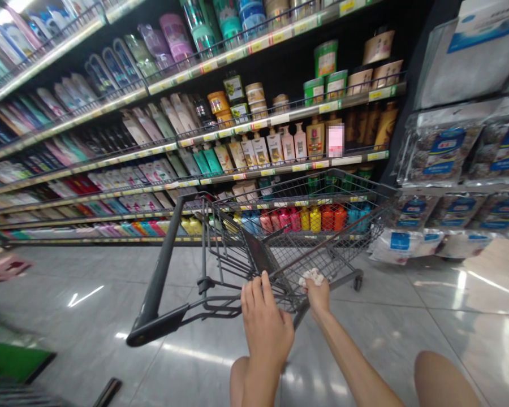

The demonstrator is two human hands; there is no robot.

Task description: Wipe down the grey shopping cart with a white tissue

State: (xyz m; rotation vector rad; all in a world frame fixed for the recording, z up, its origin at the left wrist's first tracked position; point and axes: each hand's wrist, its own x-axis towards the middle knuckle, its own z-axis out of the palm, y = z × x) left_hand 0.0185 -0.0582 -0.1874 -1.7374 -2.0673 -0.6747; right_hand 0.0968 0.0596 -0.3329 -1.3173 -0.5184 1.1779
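Note:
A dark grey shopping cart stands side-on in front of me, its handle at the left and its wire basket reaching to the right. My left hand lies at the near side of the basket, fingers stretched out and touching the rim near the seat flap; nothing shows in it. Low on the near side, my right hand is closed around a crumpled white cloth. This cloth is against the basket's lower wires. The fingers of the right hand are partly hidden by the hand itself.
Shelves of bottles and jars run behind the cart. Hanging packets are at the right. A pink stool and a green flat thing are on the grey tiled floor at left. My bent knees show below.

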